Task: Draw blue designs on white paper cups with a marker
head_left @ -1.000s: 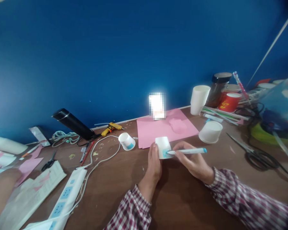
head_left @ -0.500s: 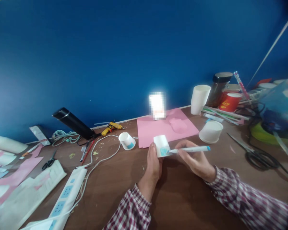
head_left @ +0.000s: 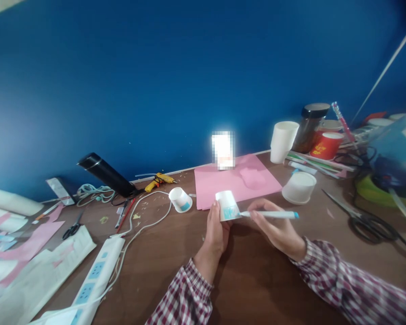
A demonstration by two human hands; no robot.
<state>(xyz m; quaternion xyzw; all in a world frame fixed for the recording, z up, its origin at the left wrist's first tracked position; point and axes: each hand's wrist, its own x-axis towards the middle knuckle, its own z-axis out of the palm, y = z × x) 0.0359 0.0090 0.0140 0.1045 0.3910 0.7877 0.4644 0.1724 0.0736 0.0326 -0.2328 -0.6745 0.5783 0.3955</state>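
My left hand (head_left: 216,230) is closed around the side of a small white paper cup (head_left: 225,199), which carries a patch of light-blue colouring near its lower end. Between the fingers of my right hand (head_left: 274,228) lies a white marker pen (head_left: 272,215) with a light-blue end. Its tip meets the cup at the blue patch. Behind the cup lie sheets of pink paper (head_left: 209,185). Another white cup (head_left: 180,200) with a blue band stands to the left, and a white paper cup (head_left: 299,188) rests upside down to the right.
Scissors (head_left: 365,221) lie at the right, near stacked white cups (head_left: 282,142) and a red cup (head_left: 325,145). On the left are a power strip (head_left: 94,275) with a white cable, a yellow glue gun (head_left: 159,181), and a leaning black cylinder (head_left: 104,174). A bright phone-like screen stands behind.
The blue patch on the cup looks a little larger. The marker has shifted slightly right and down along it, and the whole view has moved a little.
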